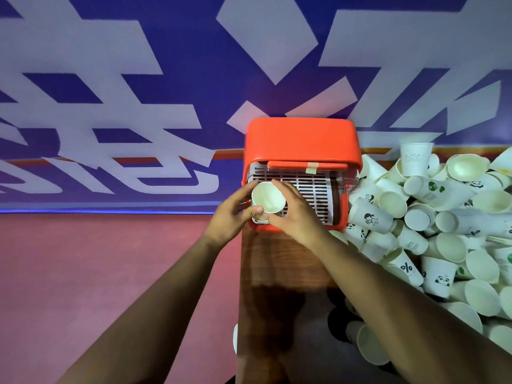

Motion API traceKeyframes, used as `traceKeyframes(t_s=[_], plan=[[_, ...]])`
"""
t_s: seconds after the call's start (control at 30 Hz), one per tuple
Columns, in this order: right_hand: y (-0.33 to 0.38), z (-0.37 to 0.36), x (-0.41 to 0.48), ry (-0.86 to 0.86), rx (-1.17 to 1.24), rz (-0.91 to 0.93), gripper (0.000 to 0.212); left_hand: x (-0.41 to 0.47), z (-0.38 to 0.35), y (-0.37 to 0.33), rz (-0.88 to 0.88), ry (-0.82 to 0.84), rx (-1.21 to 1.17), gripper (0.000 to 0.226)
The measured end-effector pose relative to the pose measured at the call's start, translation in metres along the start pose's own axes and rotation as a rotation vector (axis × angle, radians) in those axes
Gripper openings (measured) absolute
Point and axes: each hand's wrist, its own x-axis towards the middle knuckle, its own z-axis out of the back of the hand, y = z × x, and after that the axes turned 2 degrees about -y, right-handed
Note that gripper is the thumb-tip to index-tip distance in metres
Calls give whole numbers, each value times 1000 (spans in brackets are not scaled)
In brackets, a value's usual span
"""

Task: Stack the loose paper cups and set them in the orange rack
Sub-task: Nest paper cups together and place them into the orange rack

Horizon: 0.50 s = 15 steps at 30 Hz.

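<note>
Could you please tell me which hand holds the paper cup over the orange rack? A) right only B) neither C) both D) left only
C: the left hand and the right hand both grip the paper cup above the orange rack, over its white grille.

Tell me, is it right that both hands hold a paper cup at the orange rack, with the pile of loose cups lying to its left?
Not quite. The head view shows the pile of loose cups to the right of the orange rack, not its left. The rest holds: the left hand and right hand both hold a paper cup at the rack.
</note>
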Motion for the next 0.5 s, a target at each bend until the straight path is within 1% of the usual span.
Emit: traceKeyframes(t_s=[0.07, 0.2, 0.4, 0.5], plan=[[-4, -4, 0, -6, -14, 3, 78, -1, 0, 6, -7, 26, 44, 61], [-13, -13, 0, 3, -32, -20, 81, -1, -1, 16, 5, -1, 238, 63], [-24, -20, -3, 29, -16, -112, 84, 2, -13, 18, -31, 12, 377, 60], [-20, -12, -6, 45, -32, -126, 84, 3, -16, 12, -8, 12, 429, 61]])
